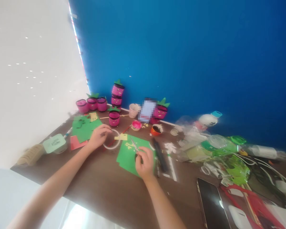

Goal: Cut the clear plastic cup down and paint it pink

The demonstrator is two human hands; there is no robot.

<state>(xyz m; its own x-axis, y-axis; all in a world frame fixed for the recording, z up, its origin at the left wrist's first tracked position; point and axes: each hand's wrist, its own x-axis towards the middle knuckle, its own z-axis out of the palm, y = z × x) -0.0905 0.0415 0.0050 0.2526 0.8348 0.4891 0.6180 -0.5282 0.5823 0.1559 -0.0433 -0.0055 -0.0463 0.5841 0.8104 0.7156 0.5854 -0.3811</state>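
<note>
My right hand (145, 162) is closed round the handles of a small pair of scissors (134, 145), whose blades point up and to the left over a green paper sheet (126, 156). My left hand (99, 136) rests on the brown table with curled fingers touching a white tape ring (112, 145). Whether it grips the ring I cannot make out. A small yellow paper piece (121, 137) lies beside the ring.
Several pink cups with green leaf tops (114, 118) stand by the blue wall. More green paper (84, 128), a pink paint pot (136, 125), an orange pot (156, 129), a phone (212, 203), plastic bottles (208, 120) and bags (228, 159) crowd the right.
</note>
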